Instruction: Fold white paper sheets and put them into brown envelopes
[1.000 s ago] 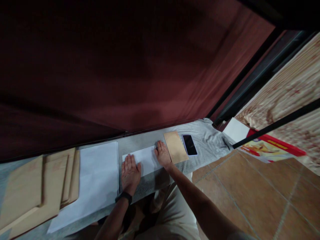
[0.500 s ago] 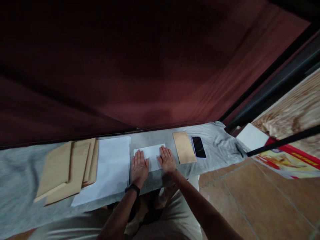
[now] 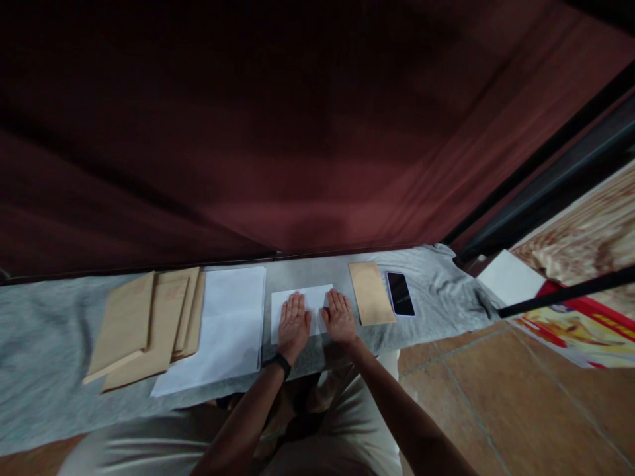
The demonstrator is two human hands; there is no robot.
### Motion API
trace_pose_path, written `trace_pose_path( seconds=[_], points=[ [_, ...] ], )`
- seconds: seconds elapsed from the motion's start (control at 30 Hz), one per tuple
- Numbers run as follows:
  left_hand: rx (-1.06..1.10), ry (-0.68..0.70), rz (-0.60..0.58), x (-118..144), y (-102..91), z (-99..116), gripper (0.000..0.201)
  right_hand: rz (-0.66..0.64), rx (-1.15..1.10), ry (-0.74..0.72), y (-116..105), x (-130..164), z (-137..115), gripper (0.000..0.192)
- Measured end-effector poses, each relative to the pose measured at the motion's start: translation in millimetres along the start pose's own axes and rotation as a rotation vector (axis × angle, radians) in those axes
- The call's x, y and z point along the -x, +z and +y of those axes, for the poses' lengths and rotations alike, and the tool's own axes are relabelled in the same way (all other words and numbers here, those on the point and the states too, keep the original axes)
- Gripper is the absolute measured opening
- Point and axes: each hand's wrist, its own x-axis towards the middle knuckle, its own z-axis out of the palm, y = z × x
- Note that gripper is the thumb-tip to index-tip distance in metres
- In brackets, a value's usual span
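Two flat hands are all you have at work here, on a long surface covered with grey cloth (image 3: pixel 59 370) that runs from side to side below a dark red curtain (image 3: pixel 297 132). To your left, a fanned stack of tan paper envelopes (image 3: pixel 143 324) lies on the cloth, overlapped at its right edge by a large stack of white paper sheets (image 3: pixel 223 330). That stack sits just beside the small folded white sheet (image 3: pixel 302 299) in front of you, their edges nearly meeting. Your left hand (image 3: pixel 294 324), with a dark band at the wrist, lies palm down on the folded sheet with fingers straight and close together. Your right hand (image 3: pixel 340 318) lies the same way at the sheet's right edge, partly on the cloth. The two hands are near each other, not touching. Just to the right, a single tan envelope (image 3: pixel 371 301) lies clear of your fingers, and a black smartphone (image 3: pixel 399 293) rests beside it, screen dark.
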Motion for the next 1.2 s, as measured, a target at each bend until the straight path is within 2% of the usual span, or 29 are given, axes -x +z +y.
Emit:
trace_pose_path(
  seconds=[0.17, 0.3, 0.4, 0.53, 0.67, 0.93, 1.2],
  points=[
    [-0.013, -0.014, -0.017, -0.7, 2.9, -1.5, 0.06, -0.015, -0.015, 0.017, -0.8, -13.3, -16.2, 0.051],
    [-0.031, -0.018, -0.071, 0.8, 1.0, -3.7, 0.06, -0.105, -0.081, -0.097, 3.9, -26.9, -41.8, 0.05],
    [-0.033, -0.01, -0.067, 2.4, 0.8, -6.7, 0.061, -0.131, -0.084, -0.131, 8.1, -29.2, -49.5, 0.049],
    [-0.024, -0.039, -0.013, 5.1, 0.5, -9.8, 0.06, -0.123, -0.056, -0.151, 9.2, -25.0, -40.9, 0.052],
    [-0.026, -0.086, 0.022, 8.3, -2.9, -10.9, 0.06, -0.1, -0.042, -0.104, 6.0, -20.5, -28.2, 0.052],
    [-0.055, -0.148, 0.031, 21.4, -12.7, -14.4, 0.062, -0.068, 0.005, -0.057, -1.5, -9.7, -6.5, 0.055],
    [-0.095, -0.151, 0.066, 36.1, -18.1, -15.4, 0.063, -0.002, 0.066, -0.044, -6.4, 4.3, 14.1, 0.053]
  ],
)
